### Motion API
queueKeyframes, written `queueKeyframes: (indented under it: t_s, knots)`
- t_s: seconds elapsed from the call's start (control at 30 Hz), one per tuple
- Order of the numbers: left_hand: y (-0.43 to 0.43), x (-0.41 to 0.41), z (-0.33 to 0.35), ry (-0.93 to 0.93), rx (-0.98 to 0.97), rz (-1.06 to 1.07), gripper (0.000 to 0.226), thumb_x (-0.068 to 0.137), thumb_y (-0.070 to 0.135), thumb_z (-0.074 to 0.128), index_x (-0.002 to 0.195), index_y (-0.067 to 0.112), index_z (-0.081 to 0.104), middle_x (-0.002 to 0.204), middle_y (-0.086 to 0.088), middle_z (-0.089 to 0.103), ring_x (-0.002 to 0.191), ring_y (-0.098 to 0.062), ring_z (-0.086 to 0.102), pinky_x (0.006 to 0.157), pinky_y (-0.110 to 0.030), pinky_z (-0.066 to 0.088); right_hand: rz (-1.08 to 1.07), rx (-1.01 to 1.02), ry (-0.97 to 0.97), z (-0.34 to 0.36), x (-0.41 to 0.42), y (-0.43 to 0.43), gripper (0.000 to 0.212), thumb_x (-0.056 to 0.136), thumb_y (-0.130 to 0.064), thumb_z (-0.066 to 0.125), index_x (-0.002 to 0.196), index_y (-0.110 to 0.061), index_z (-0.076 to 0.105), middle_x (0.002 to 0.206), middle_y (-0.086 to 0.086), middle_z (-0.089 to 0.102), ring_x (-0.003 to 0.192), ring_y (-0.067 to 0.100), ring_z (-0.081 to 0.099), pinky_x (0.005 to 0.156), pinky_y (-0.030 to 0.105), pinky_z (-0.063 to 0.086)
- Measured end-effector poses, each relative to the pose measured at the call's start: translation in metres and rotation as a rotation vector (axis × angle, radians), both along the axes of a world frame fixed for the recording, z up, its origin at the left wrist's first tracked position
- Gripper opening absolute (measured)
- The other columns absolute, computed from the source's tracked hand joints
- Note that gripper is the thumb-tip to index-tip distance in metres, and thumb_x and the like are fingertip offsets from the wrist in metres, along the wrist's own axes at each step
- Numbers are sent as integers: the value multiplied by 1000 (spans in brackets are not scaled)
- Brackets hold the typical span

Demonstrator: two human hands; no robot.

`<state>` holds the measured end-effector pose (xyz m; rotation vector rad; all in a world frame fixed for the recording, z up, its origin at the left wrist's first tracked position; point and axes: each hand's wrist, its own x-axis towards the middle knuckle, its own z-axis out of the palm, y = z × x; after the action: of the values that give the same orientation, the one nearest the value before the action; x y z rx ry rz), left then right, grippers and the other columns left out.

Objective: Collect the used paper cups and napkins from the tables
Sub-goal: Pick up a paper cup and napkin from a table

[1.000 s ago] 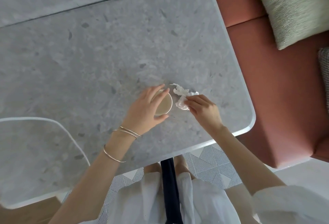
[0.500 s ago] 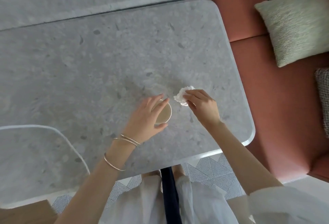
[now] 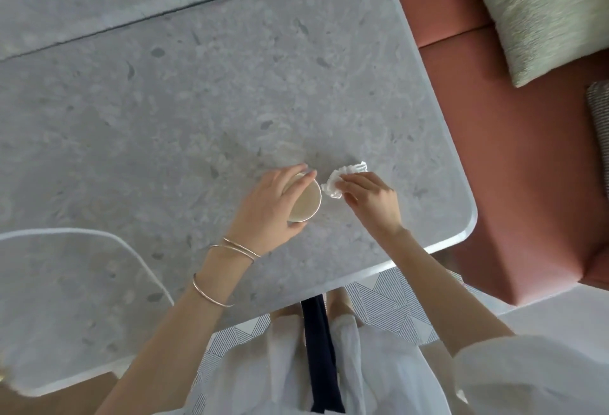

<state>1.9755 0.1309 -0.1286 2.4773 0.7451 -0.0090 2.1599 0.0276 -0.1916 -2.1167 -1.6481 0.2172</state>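
Grey speckled stone makes up the table (image 3: 197,101), and a pickup step is judged to be in hand. Toward the table's near right corner, the paper cup (image 3: 305,201) is gripped mouth-up by the left hand (image 3: 265,213), with fingers and thumb curled round its rim. Slightly nearer the table's right edge, the crumpled napkin (image 3: 344,176) is pinched by the right hand (image 3: 372,202). Next, both probably need lifting clear of the table, the light cup being held without crushing.
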Motion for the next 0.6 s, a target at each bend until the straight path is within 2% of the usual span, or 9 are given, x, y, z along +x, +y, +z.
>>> queueKeyframes:
  t_s: [0.17, 0.3, 0.4, 0.6]
  knots:
    - [-1, 15, 12, -17, 7, -106, 77, 62, 20, 81, 131, 14, 49, 130, -6, 51, 112, -29, 51, 85, -39, 49, -163, -53, 38, 23, -2, -30, 21, 65, 4, 75, 78, -12, 75, 87, 0, 74, 80, 22, 68, 47, 33, 55]
    - [-9, 41, 28, -31, 3, -250, 78, 61, 23, 81, 131, 15, 48, 128, -6, 50, 113, -29, 49, 80, -43, 52, -329, -23, 43, 59, 0, -71, 21, 69, 2, 75, 84, -12, 74, 93, 0, 73, 86, 22, 67, 51, 35, 56]
    - [-27, 66, 41, -46, 34, -372, 81, 57, 24, 84, 129, 12, 49, 125, -7, 52, 108, -30, 52, 76, -41, 51, -465, 5, 5, 88, -2, -111, 22, 69, 0, 76, 86, -14, 74, 94, -2, 72, 87, 20, 67, 53, 35, 57]
    - [-96, 103, 62, -63, 77, -686, 83, 58, 29, 84, 131, 14, 46, 131, -2, 46, 113, -25, 47, 82, -41, 49, -746, 70, -70, 126, -29, -207, 22, 68, -1, 78, 87, -13, 75, 95, -1, 72, 86, 20, 66, 61, 32, 58]
